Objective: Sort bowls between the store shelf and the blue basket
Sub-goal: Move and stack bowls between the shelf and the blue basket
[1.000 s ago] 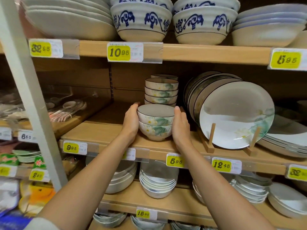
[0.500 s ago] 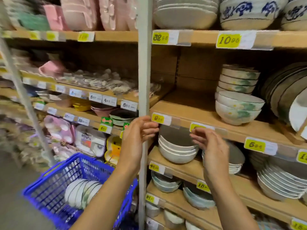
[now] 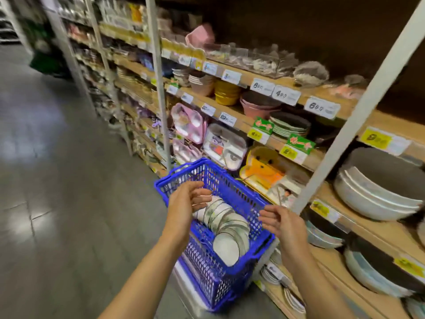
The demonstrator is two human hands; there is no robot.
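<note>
A blue basket (image 3: 239,199) stands on the floor against the store shelf (image 3: 333,194). A row of several white bowls with green leaf patterns (image 3: 226,223) lies on edge inside it. My left hand (image 3: 186,203) hovers above the basket's near-left rim, fingers spread and empty, just over the first bowls. Over the basket's right rim my right hand (image 3: 281,223) is held with loosely curled, parted fingers and nothing in it. Neither hand touches a bowl.
Large white bowls (image 3: 377,189) are stacked on the shelf at right. A white upright post (image 3: 358,111) stands beside my right hand. Pink divided trays (image 3: 188,123), a yellow tray (image 3: 262,166) and price tags fill the shelves behind. Grey tiled aisle floor (image 3: 57,180) lies at left.
My hands let go of the two stacked bowls on the shelf and came down and left. The view swung from the shelf to the basket, and both hands now hang over it.
</note>
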